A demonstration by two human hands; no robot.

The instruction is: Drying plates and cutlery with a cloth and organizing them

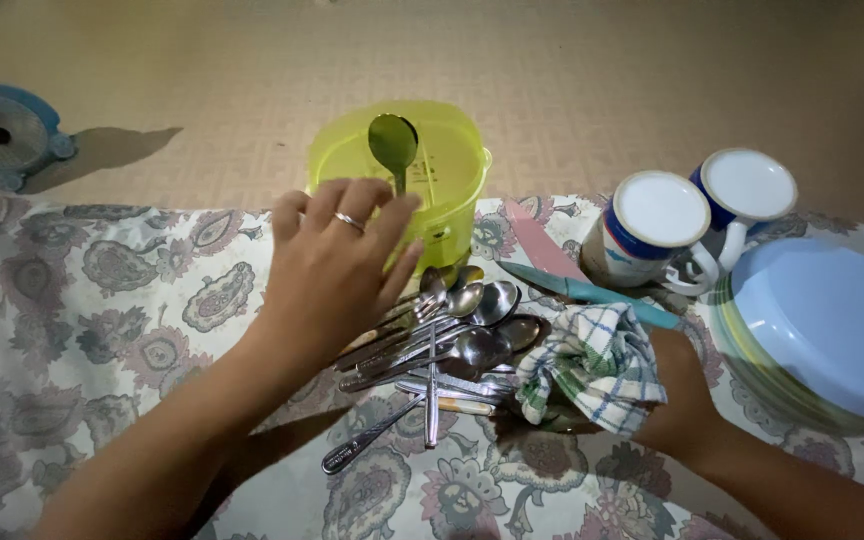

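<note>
My left hand point(337, 262) gripped a spoon point(393, 145) by its handle, bowl upright over the yellow-green plastic container point(447, 180) at the far edge of the cloth-covered desk point(102, 300). My right hand point(677, 395) clenched a checked dishcloth point(592, 365) beside the heap of spoons point(442, 350). Two mugs point(697, 215) and stacked plates point(822, 330) lay to the right.

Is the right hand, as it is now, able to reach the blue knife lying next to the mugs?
Probably yes. The right hand is wrapped in the checked cloth and lies just below the blue knife, with nothing between them. But the cloth fills that hand, so gripping the knife would be awkward.
</note>
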